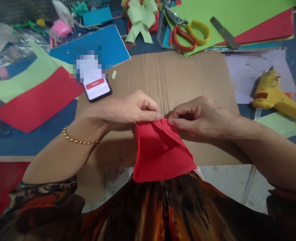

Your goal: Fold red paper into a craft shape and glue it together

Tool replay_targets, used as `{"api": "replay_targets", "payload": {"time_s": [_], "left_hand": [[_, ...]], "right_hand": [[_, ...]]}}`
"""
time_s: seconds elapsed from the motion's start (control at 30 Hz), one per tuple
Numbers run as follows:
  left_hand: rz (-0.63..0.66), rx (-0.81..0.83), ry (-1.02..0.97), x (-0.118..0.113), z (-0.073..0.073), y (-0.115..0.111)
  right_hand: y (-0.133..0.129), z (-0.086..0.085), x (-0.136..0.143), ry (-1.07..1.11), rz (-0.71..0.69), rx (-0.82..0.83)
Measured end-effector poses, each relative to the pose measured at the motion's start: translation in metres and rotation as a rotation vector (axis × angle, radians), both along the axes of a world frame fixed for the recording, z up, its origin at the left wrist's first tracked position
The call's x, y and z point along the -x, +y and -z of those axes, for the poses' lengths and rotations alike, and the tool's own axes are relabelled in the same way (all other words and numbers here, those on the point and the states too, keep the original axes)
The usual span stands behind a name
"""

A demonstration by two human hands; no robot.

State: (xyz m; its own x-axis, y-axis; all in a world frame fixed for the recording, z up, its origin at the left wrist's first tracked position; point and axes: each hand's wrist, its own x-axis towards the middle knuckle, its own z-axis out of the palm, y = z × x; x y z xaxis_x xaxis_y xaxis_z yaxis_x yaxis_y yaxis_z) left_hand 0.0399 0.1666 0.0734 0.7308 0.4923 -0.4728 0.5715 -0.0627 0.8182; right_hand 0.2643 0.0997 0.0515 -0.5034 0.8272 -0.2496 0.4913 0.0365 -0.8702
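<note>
A folded piece of red paper (pixel 160 154) hangs between my hands over the front edge of the cardboard sheet (pixel 188 80). It flares toward my lap and shows creases near its top. My left hand (pixel 138 107) pinches its upper left edge between thumb and fingers. At the upper right corner, my right hand (pixel 198 115) also pinches the paper, thumb against forefinger. The two sets of fingertips are a short way apart. Part of the paper's far side is hidden behind my fingers.
A phone (pixel 99 88) lies left of the cardboard. Scissors (pixel 188 33) and a metal blade (pixel 224 31) rest on coloured sheets at the back. A yellow glue gun (pixel 276 95) lies at right, and a red box with a pale green bow (pixel 141 20) stands behind.
</note>
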Motion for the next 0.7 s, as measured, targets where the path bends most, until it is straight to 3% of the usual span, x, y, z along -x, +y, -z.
{"api": "replay_targets", "payload": {"time_s": [0.13,0.43,0.7], "left_hand": [[-0.031,0.044,-0.004,0.0011,0.0008,0.0005],[0.002,-0.051,0.039,-0.0034,-0.0009,0.0002],[0.022,-0.081,0.055,-0.0056,-0.004,-0.0016]], "right_hand": [[-0.0002,0.0011,0.0004,-0.008,0.014,0.001],[0.0008,-0.0018,0.0045,-0.043,0.016,-0.084],[0.0,-0.0007,0.004,-0.037,0.036,-0.061]]}}
